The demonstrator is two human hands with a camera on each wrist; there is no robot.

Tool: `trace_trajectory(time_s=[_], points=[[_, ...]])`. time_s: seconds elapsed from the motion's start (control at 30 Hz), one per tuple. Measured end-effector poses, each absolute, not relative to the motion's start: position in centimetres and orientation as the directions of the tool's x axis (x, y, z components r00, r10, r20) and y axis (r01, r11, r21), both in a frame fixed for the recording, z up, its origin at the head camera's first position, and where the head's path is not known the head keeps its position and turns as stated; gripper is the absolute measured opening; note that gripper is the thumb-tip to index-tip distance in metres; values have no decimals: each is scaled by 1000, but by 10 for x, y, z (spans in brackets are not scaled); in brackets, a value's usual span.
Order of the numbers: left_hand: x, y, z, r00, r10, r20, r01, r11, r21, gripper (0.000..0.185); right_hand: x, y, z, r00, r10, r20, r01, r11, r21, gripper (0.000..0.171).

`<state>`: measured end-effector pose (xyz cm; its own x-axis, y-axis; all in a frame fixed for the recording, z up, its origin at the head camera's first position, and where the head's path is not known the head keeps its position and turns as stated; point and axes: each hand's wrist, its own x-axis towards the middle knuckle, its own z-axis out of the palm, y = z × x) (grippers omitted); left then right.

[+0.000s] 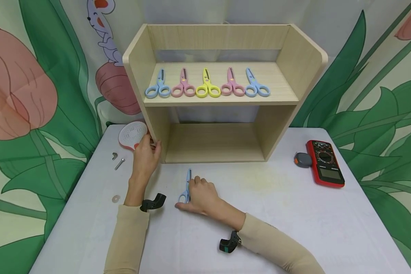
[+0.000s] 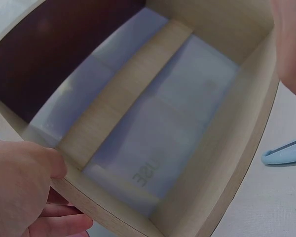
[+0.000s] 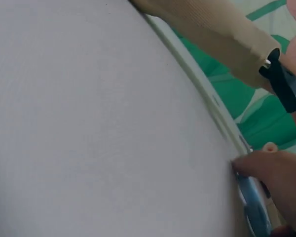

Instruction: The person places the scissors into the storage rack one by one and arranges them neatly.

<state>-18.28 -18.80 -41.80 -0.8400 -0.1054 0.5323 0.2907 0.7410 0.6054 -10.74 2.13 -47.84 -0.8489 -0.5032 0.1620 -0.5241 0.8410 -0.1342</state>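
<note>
My left hand (image 1: 146, 156) grips the lower left side panel of a pale wooden shelf (image 1: 222, 156). In the left wrist view the thumb of the left hand (image 2: 19, 182) lies on the panel's front edge, with fingers round its outer side. In front of the shelf, light blue scissors (image 1: 188, 182) point toward it, tips foremost. Over their right side my right hand (image 1: 203, 196) holds them, fingers curled and thumb by the handle loops, covering one loop. The right wrist view catches the scissors (image 3: 254, 207) beside the right hand (image 3: 278, 182).
On the upper board stand out several scissors in a row: blue (image 1: 158, 86), pink (image 1: 183, 85), yellow (image 1: 207, 85). At left lie a white round-headed brush (image 1: 131, 133), a bolt (image 1: 120, 164), a small metal piece (image 1: 114, 156) and a washer (image 1: 115, 198). A tape measure (image 1: 303, 160) and red multimeter (image 1: 325, 163) lie right.
</note>
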Motion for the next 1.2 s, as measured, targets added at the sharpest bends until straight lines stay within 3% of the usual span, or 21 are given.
trace_trajectory(time_s=[0.17,0.43,0.57,0.73,1.03,1.2], points=[[-182,-187,-417,-843,-106,527,285,743,605,31,-104,19,-476,-852,-486,196,-516,844,-150,55],[-181,-188,-417,-835,-103,540,293,747,596,29,-106,33,-466,-846,-506,167,-532,784,-319,34],[-181,-188,-418,-836,-103,539,291,749,595,28,-106,46,-451,-819,-535,206,-572,736,-361,38],[-181,-188,-418,-833,-104,543,292,752,591,28,-100,66,-418,-785,-515,344,-619,667,-415,47],[-181,-186,-417,-832,-101,546,300,745,596,29,-103,121,-347,-701,-313,641,-659,629,-413,49],[-180,-187,-418,-837,-107,537,293,742,604,29,-114,162,-315,-713,-153,684,-556,718,-419,49]])
